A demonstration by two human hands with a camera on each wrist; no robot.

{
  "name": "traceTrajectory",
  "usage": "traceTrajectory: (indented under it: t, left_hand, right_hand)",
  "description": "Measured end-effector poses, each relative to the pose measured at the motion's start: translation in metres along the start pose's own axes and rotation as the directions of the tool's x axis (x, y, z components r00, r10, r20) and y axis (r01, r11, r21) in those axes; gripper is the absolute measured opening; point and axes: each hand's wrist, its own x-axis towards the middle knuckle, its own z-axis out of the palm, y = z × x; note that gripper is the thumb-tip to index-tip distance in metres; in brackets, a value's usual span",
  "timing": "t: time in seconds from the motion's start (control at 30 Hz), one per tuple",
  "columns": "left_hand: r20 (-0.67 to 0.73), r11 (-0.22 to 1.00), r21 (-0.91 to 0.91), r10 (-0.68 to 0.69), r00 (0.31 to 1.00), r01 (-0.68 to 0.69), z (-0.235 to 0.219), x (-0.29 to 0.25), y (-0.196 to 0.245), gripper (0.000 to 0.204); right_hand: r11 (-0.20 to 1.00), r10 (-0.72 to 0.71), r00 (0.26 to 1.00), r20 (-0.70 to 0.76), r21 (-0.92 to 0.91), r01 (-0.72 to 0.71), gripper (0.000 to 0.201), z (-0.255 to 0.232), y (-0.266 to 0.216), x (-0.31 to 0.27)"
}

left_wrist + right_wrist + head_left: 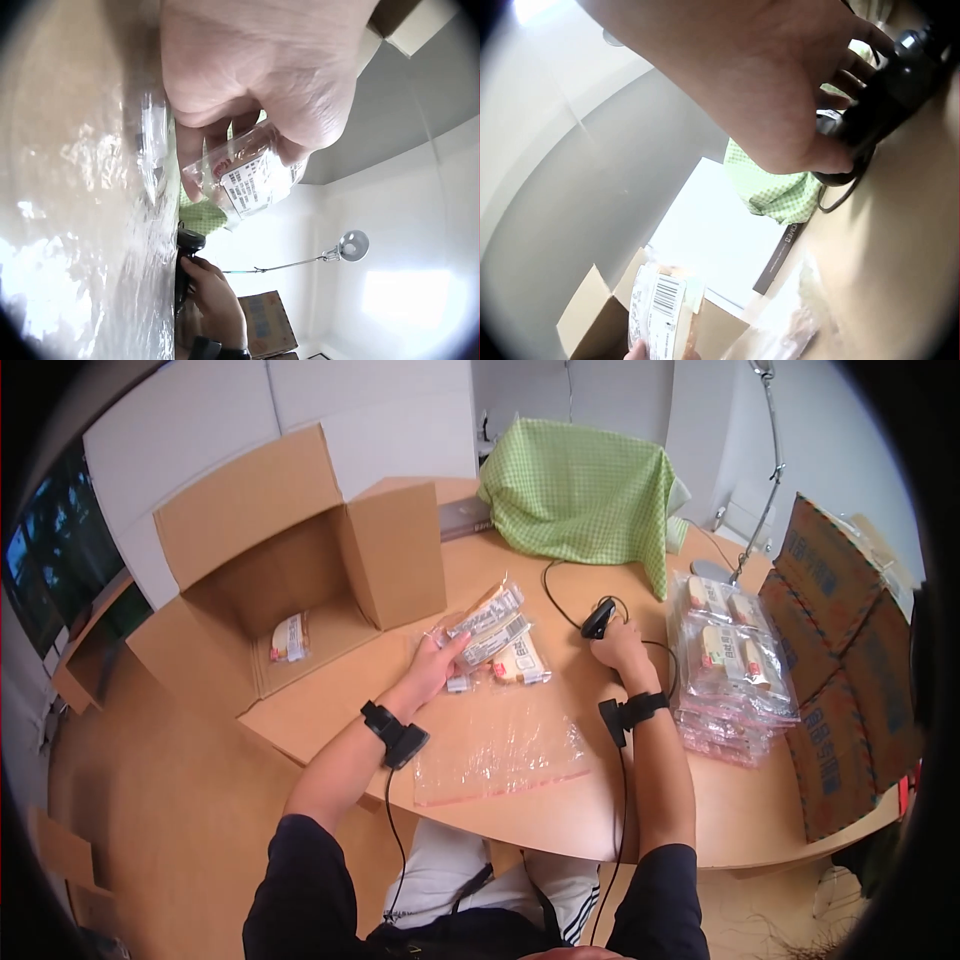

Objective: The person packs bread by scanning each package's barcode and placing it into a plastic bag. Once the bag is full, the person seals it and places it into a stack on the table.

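The left hand (432,668) pinches a clear packet with a printed label and barcode (487,628), above a large clear plastic bag (500,755) lying on the table. Another packet (520,662) lies beside it on the table. In the left wrist view, thumb and fingers of the left hand (259,67) hold the packet (251,176) by its edge. The right hand (622,648) grips a black handheld device (599,618) with a cable; the right wrist view shows the fingers of the right hand (780,90) round the device (892,94).
An open cardboard box (395,555) at the left has one packet (290,637) inside. Bagged packets (730,650) are stacked at the right, beside upright printed cardboard (835,660). A green checked cloth (580,490) covers something at the back, near a lamp (775,475).
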Motion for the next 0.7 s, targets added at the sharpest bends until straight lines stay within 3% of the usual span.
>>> traceTrajectory:
  t: [0.03, 0.07, 0.1, 0.13, 0.17, 0.2, 0.23, 0.27, 0.3, 0.33, 0.37, 0.4, 0.47, 0.5, 0.57, 0.63, 0.67, 0.7]
  left_hand:
    - [0.015, 1.0, 0.012, 0.012, 1.0, -0.012, 0.001, 0.0, 0.001, 0.037]
    - [0.02, 0.954, 0.261, 0.144, 0.989, -0.144, 0.003, 0.0, 0.005, 0.038]
    - [0.059, 0.83, 0.491, 0.271, 0.961, -0.265, 0.005, 0.001, 0.011, 0.04]
    - [0.08, 0.82, 0.499, 0.28, 0.957, -0.282, 0.007, 0.0, 0.017, 0.04]
    - [0.216, 0.515, 0.712, 0.487, 0.846, -0.478, 0.02, -0.008, 0.031, 0.044]
    - [0.393, 0.122, 0.81, 0.612, 0.686, -0.573, 0.031, -0.017, 0.041, 0.047]
    - [0.401, 0.11, 0.805, 0.622, 0.672, -0.583, 0.039, -0.02, 0.048, 0.047]
    - [0.502, -0.115, 0.819, 0.62, 0.604, -0.563, 0.044, -0.022, 0.053, 0.05]
    - [0.596, -0.329, 0.794, 0.59, 0.545, -0.512, 0.05, -0.028, 0.058, 0.053]
    - [0.599, -0.335, 0.791, 0.594, 0.537, -0.511, 0.059, -0.034, 0.06, 0.053]
    - [0.647, -0.442, 0.761, 0.573, 0.504, -0.475, 0.072, -0.041, 0.062, 0.052]
    - [0.69, -0.54, 0.723, 0.545, 0.477, -0.431, 0.082, -0.047, 0.062, 0.052]
    - [0.696, -0.563, 0.715, 0.511, 0.505, -0.415, 0.094, -0.059, 0.062, 0.051]
    - [0.715, -0.553, 0.696, 0.48, 0.508, -0.458, 0.098, -0.065, 0.064, 0.054]
    - [0.733, -0.538, 0.679, 0.448, 0.512, -0.5, 0.1, -0.072, 0.066, 0.058]
    - [0.789, -0.408, 0.6, 0.444, 0.425, -0.688, 0.093, -0.077, 0.07, 0.061]
    - [0.787, -0.403, 0.604, 0.438, 0.434, -0.688, 0.089, -0.082, 0.07, 0.061]
    - [0.688, -0.311, 0.7, 0.534, 0.491, -0.643, 0.084, -0.089, 0.067, 0.062]
  right_hand:
    - [0.998, -0.054, 0.99, -0.134, 0.001, 0.055, 0.062, -0.005, -0.004, -0.007]
    - [0.994, -0.104, 0.958, -0.266, -0.005, 0.106, 0.068, -0.011, -0.008, -0.011]
    - [0.982, -0.19, 0.909, -0.372, -0.062, 0.179, 0.066, -0.014, -0.013, -0.008]
    - [0.983, -0.183, 0.901, -0.394, -0.052, 0.177, 0.066, -0.021, -0.016, -0.009]
    - [0.925, -0.194, 0.947, -0.254, 0.273, 0.263, 0.063, -0.036, -0.029, -0.024]
    - [0.772, -0.261, 0.959, -0.114, 0.571, 0.278, 0.061, -0.05, -0.041, -0.04]
    - [0.63, -0.339, 0.941, 0.023, 0.748, 0.209, 0.059, -0.064, -0.053, -0.058]
    - [0.471, -0.439, 0.887, 0.141, 0.877, 0.094, 0.057, -0.074, -0.064, -0.074]
    - [0.469, -0.444, 0.886, 0.131, 0.877, 0.105, 0.057, -0.077, -0.07, -0.085]
    - [0.371, -0.557, 0.807, 0.195, 0.928, 0.031, 0.061, -0.079, -0.075, -0.093]
    - [0.28, -0.664, 0.708, 0.239, 0.958, -0.061, 0.065, -0.08, -0.08, -0.1]
    - [0.28, -0.667, 0.706, 0.238, 0.958, -0.059, 0.065, -0.079, -0.087, -0.108]
    - [0.191, -0.677, 0.732, 0.076, 0.979, 0.075, 0.057, -0.076, -0.096, -0.119]
    - [0.24, -0.632, 0.773, 0.05, 0.961, 0.134, 0.048, -0.073, -0.095, -0.117]
    - [0.227, -0.618, 0.785, 0.035, 0.965, 0.135, 0.045, -0.068, -0.091, -0.114]
    - [0.171, -0.607, 0.794, -0.021, 0.973, 0.156, 0.042, -0.067, -0.087, -0.109]
    - [0.119, -0.614, 0.787, -0.058, 0.979, 0.165, 0.042, -0.073, -0.088, -0.112]
    - [0.087, -0.608, 0.79, -0.081, 0.982, 0.168, 0.043, -0.074, -0.086, -0.11]
